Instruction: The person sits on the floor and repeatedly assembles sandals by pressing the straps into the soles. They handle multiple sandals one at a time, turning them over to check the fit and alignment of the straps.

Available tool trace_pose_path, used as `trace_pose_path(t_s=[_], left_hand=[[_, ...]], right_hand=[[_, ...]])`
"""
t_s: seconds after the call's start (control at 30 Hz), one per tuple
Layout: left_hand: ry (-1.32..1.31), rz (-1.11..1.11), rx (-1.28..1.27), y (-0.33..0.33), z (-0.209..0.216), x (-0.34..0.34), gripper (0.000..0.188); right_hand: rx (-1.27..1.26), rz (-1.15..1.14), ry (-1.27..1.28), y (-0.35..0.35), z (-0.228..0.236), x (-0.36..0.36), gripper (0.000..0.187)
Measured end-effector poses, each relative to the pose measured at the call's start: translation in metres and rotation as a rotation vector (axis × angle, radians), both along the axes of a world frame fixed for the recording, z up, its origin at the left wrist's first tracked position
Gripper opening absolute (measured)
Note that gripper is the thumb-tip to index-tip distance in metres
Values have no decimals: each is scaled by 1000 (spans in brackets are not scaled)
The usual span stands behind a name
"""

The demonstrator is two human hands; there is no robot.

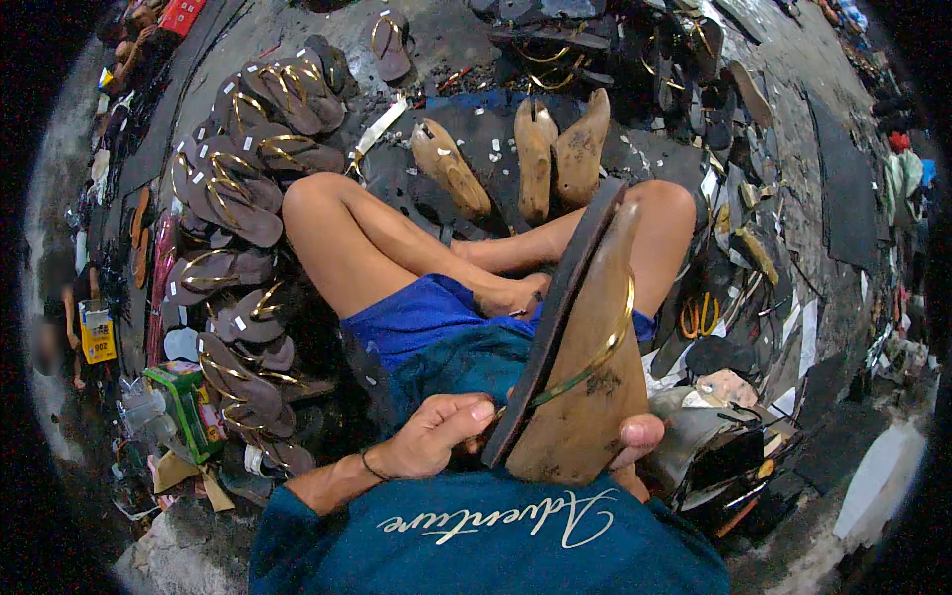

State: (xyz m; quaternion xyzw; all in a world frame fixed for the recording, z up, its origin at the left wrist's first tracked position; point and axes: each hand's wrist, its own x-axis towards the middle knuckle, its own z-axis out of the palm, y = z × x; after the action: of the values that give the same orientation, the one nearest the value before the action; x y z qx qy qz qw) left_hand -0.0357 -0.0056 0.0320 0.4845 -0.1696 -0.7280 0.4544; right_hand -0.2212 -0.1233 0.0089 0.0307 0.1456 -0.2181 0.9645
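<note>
Across my lap a wooden shoe last (585, 407) stands tilted, its toe pointing up and away. A dark sandal sole (560, 312) lies along its left side. Over the last runs a shiny gold strap (613, 342), which goes down to the sole's edge. My right hand (637, 441) is closed round the heel end of the last, most of its fingers hidden behind it. At the sole's left edge, the thumb and fingers of my left hand (441, 431) pinch together, apparently on the strap's end; the fingertips partly cover it.
Finished sandals with gold straps (233, 198) are heaped on the left. Several more wooden lasts (535, 159) lie ahead of my crossed legs. Orange-handled scissors (700, 315) and scraps lie to the right. A green box (186, 407) stands at the lower left.
</note>
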Motion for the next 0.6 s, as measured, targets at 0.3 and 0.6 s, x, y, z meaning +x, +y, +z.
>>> trace_pose_path(t_s=[0.3, 0.6], left_hand=[[105, 63, -305, -13, -66, -5, 61], [-636, 235, -166, -13, -88, 44, 63]], right_hand=[[-614, 86, 34, -34, -45, 16, 109], [-1153, 383, 677, -35, -108, 86, 106]])
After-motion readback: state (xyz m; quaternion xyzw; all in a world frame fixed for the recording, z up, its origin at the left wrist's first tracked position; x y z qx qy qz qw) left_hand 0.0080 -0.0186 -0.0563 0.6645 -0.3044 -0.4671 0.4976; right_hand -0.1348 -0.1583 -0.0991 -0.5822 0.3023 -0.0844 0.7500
